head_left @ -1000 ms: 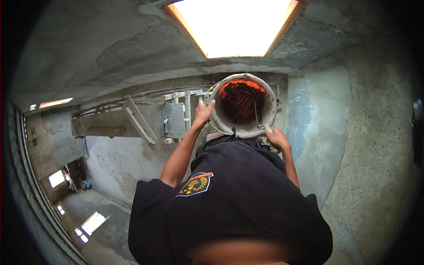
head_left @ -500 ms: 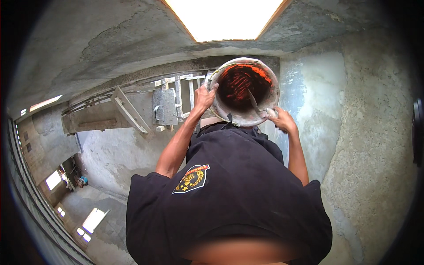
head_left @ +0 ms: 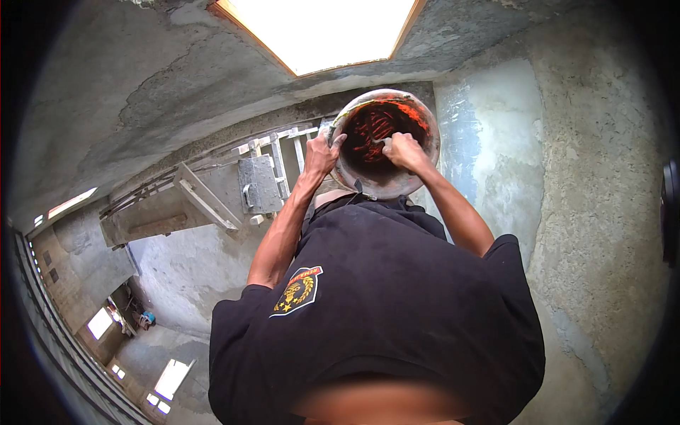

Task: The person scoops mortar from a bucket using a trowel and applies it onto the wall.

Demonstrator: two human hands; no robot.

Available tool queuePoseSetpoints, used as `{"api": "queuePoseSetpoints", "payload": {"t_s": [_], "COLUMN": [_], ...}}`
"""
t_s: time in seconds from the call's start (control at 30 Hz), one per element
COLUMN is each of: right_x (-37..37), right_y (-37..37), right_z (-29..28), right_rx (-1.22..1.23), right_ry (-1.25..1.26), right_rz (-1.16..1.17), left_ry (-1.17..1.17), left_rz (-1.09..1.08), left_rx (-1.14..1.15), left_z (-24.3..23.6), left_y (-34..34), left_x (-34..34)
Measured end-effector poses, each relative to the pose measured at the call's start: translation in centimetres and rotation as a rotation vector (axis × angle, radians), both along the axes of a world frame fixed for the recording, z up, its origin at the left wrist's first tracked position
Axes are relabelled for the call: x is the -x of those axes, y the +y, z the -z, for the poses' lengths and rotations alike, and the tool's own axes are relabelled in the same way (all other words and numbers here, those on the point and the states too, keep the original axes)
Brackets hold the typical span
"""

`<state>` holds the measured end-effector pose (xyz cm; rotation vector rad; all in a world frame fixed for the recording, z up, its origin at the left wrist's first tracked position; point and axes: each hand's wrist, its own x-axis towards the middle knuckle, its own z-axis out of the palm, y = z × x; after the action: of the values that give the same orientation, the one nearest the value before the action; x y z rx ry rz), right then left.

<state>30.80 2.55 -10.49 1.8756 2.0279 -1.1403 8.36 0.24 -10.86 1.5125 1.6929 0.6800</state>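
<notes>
A round, mortar-smeared bucket (head_left: 382, 185) is held tilted in front of my body, its mouth facing up at me. Its inner wall glows orange near the rim, and the inside is dark. My left hand (head_left: 324, 154) is closed on the left side of the rim, thumb over the edge. My right hand (head_left: 405, 151) is in a fist over the bucket's mouth, gripping a trowel. Only a little of the trowel (head_left: 376, 139) shows beyond the fingers; its blade is hard to make out in the dark interior.
A plastering float (head_left: 260, 185) with a handle lies left of the bucket on boards, by a wooden ladder-like frame (head_left: 278, 159). A plank (head_left: 205, 200) slants farther left. A bright wood-framed opening (head_left: 326, 35) is ahead; a rough plaster wall (head_left: 595, 212) stands at right.
My right hand has moved from the bucket's right rim leftward and over its mouth, taking the trowel farther inside. My left hand keeps its hold on the rim. The view has turned slightly.
</notes>
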Motion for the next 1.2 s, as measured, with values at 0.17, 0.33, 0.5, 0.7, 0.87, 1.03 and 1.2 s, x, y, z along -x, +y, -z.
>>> {"api": "queuePoseSetpoints", "payload": {"t_s": [0.17, 0.33, 0.5, 0.7, 0.87, 1.03, 1.2], "right_x": [1.4, 0.3, 1.0, 1.0, 3.6, 3.9, 0.0], "right_y": [-0.8, 0.5, 0.3, 2.6, 1.4, -3.3, 0.4], "right_z": [-0.1, 1.3, 0.7, -3.9, -5.5, -1.3, -3.7], "right_rx": [-0.068, -0.321, -0.223, -0.127, -0.225, -0.050, -0.232], "right_ry": [-0.037, -0.140, -0.164, -0.238, -0.268, -0.271, -0.212], "right_rz": [-0.336, -0.793, -0.941, -0.707, -0.566, -0.616, -0.574], "left_ry": [0.018, 0.014, 0.003, 0.006, 0.004, -0.005, 0.031], "left_rz": [0.023, 0.077, 0.024, -0.023, 0.013, 0.072, -0.009], "left_rx": [-0.038, -0.081, -0.093, -0.124, -0.086, -0.113, -0.067], "left_z": [0.5, 0.0, 0.7, 0.8, 0.2, -0.3, -0.1], "left_y": [0.0, 0.1, 0.1, 0.1, 0.7, 1.2, 0.4], "left_x": [0.5, 0.0, 0.5, 0.3, -0.3, -0.4, 0.2]}}
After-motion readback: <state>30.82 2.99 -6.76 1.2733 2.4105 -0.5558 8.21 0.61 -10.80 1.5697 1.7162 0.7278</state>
